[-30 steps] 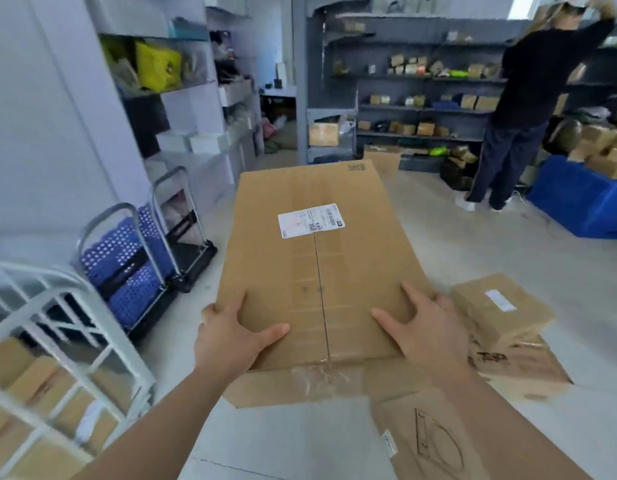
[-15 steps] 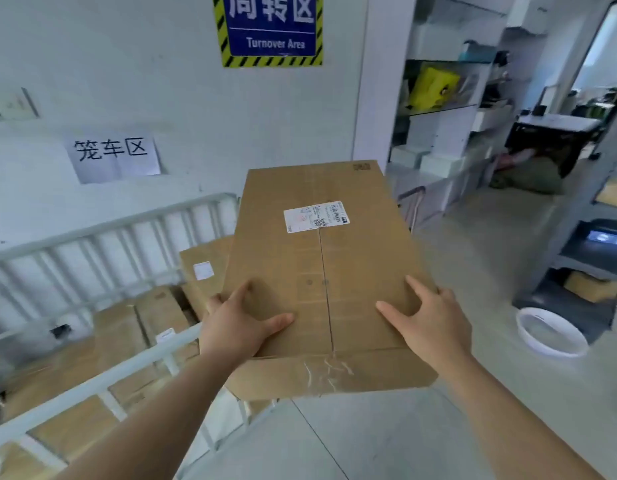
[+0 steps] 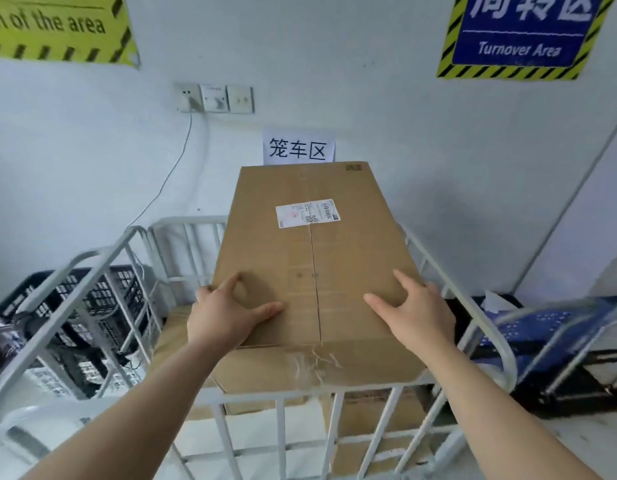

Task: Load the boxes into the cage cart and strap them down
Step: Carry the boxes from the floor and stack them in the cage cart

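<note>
One cage cart [image 3: 281, 427]. Above it, one cardboard box [image 3: 310, 268] held by two hands: left hand [image 3: 227, 318], right hand [image 3: 421, 317]. Inside the cart, at least two stowed boxes [image 3: 172, 337]. On the wall behind the cart: two hazard-bordered signs (yellow sign [image 3: 58, 26], blue sign [image 3: 518, 32]), one paper notice [image 3: 297, 148], three wall plates [image 3: 215, 98].

The box [image 3: 310, 271] is showing plain brown cardboard, matt and faintly creased, with a white paper label [image 3: 307, 213] lying smooth on top and clear tape [image 3: 310, 362] catching the light in glossy wrinkles along its near edge. The cage cart [image 3: 258, 398] is presenting tubular metal under smooth white paint, while the crates [image 3: 103, 296] beside it are looking like black perforated plastic.
</note>
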Demonstrator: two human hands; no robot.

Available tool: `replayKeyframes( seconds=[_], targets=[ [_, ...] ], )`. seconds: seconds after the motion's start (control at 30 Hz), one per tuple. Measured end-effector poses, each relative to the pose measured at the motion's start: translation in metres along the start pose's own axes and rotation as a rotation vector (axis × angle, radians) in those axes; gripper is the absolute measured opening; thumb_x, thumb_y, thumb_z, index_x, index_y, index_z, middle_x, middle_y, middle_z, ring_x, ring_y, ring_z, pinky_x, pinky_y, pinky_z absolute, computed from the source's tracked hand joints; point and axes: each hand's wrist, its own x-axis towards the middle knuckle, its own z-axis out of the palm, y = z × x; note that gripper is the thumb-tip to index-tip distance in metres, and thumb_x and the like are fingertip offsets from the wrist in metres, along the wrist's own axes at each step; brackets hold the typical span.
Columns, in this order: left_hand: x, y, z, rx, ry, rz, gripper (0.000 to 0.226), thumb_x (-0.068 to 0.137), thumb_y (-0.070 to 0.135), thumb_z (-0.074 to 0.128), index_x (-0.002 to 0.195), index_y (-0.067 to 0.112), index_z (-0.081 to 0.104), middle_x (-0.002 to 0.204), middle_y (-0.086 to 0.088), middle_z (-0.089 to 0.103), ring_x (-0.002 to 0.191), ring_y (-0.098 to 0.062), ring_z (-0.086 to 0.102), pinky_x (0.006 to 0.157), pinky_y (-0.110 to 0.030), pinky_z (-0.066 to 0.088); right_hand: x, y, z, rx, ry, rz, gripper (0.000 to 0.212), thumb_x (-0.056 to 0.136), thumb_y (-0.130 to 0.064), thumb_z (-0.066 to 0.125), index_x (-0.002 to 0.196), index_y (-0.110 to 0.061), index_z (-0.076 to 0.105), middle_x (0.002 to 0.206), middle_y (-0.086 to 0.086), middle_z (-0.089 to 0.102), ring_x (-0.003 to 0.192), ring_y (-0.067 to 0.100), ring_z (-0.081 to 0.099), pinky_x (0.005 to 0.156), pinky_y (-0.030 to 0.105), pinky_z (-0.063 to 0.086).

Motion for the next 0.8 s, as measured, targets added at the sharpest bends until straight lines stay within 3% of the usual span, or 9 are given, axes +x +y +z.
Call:
replayKeyframes(
  seconds=[0.2,0.5,0.8],
  targets=[
    [0.074,-0.039,-0.015,0.08,0.071,-0.167,0.105,0.054,0.081,0.066,0.143,0.038,0.032,0.137,-0.01,0.038,0.111,-0.029,0.055,0.086,-0.037,0.051,0.079,-0.06,0.076,0.029,-0.14,-0.097,0.08,0.073,-0.075,0.054,0.142,-0.04,0.036,0.138,0.009,0.042,0.123,0.028,0.048,0.094,0.039,0.044],
    [0.171,-0.14,-0.039,0.178,0.056,-0.35,0.11,0.048,0.086,0.064,0.142,0.041,0.031,0.134,-0.01,0.039,0.107,-0.028,0.057,0.083,-0.039,0.054,0.126,-0.15,0.208,0.055,-0.32,-0.123,0.08,0.071,-0.075,0.056,0.141,-0.04,0.039,0.134,0.007,0.045,0.119,0.027,0.052,0.095,0.039,0.046],
    [0.283,-0.262,-0.06,0.265,-0.064,-0.366,0.11,0.049,0.084,0.065,0.144,0.04,0.03,0.136,-0.007,0.037,0.112,-0.026,0.054,0.086,-0.038,0.053,0.129,-0.231,0.347,0.062,-0.428,0.009,0.08,0.073,-0.074,0.055,0.143,-0.041,0.035,0.137,0.005,0.041,0.117,0.025,0.053,0.089,0.036,0.047]
  ],
)
